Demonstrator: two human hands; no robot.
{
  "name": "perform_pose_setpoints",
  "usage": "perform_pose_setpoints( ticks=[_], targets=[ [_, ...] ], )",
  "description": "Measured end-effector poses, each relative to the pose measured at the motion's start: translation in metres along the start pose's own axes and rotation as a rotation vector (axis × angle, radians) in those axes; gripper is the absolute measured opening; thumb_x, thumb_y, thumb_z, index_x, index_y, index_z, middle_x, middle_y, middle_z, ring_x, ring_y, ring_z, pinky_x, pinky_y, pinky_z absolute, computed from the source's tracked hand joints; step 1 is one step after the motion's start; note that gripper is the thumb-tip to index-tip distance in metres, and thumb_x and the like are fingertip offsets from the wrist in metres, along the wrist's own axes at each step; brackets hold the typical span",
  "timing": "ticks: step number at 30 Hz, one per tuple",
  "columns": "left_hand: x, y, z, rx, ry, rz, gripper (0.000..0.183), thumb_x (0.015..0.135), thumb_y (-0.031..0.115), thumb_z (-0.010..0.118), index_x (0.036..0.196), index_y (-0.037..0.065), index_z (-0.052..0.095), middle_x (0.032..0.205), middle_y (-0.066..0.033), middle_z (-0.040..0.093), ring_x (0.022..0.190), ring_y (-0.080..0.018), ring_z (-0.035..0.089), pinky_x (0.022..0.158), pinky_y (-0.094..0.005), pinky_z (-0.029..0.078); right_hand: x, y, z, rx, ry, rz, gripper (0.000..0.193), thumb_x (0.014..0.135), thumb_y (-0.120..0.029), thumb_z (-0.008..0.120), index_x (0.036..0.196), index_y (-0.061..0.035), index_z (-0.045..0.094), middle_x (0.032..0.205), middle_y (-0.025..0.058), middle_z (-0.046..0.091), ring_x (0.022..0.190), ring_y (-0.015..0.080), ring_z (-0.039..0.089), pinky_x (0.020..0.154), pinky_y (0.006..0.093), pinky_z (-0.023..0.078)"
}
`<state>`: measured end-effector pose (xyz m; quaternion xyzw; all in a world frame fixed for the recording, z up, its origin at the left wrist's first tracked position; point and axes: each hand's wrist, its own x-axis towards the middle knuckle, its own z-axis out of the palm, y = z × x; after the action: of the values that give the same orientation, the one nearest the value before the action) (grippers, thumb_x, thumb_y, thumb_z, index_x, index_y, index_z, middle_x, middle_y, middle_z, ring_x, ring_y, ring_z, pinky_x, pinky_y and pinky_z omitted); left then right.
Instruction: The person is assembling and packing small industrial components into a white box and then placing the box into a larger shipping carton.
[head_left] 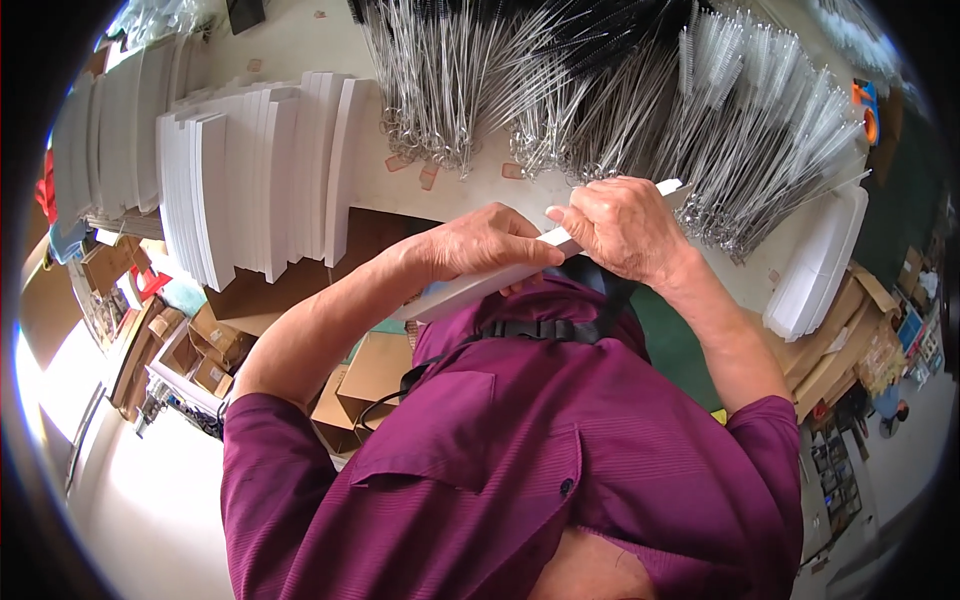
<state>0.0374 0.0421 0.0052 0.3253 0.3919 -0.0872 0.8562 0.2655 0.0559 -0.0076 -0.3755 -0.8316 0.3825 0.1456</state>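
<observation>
White card sleeve (480, 283) sits mid-frame, its long axis slanting from lower left to upper right; my left hand (490, 243) clasps its lower half, my right hand (625, 228) pinches the upper end.

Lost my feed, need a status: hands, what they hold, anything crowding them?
Left hand and right hand both grip a long white flat sleeve. Wire-handled brushes piled just beyond. White sleeve stacks to the left.
</observation>
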Motion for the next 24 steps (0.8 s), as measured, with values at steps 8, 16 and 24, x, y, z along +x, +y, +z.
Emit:
perform_pose_setpoints(
  ticks=[8,16,24],
  targets=[
    [0.006,-0.015,0.017,0.196,0.166,0.052,0.046,0.095,0.042,0.067,0.084,-0.002,0.071,0.066,-0.0016,0.062,0.065,-0.0071,0.055,0.058,-0.0301,0.045,-0.012,0.007,0.018,-0.030,-0.009,-0.007,0.043,0.095,-0.026,0.064,0.057,-0.0069,0.054,0.054,0.0117,0.057,0.052,0.0296,0.061,0.049,0.0405,0.048],
    [-0.003,-0.001,0.022,0.206,0.149,0.089,0.046,0.096,0.040,0.065,0.083,-0.003,0.070,0.064,-0.0022,0.058,0.066,-0.0079,0.049,0.059,-0.0336,0.043,-0.019,0.003,0.018,0.000,0.097,0.008,0.038,0.090,-0.020,0.065,0.056,-0.0077,0.052,0.052,0.0098,0.054,0.049,0.0291,0.057,0.049,0.0409,0.045],
    [0.002,-0.001,0.022,0.359,0.200,0.108,0.046,0.093,0.037,0.066,0.079,-0.006,0.067,0.060,-0.0134,0.057,0.060,-0.0127,0.050,0.058,-0.0385,0.044,-0.016,-0.006,0.024,-0.061,0.124,0.022,0.038,0.089,-0.020,0.065,0.055,-0.0083,0.051,0.053,0.0080,0.056,0.050,0.0270,0.059,0.050,0.0400,0.047]
  ],
)
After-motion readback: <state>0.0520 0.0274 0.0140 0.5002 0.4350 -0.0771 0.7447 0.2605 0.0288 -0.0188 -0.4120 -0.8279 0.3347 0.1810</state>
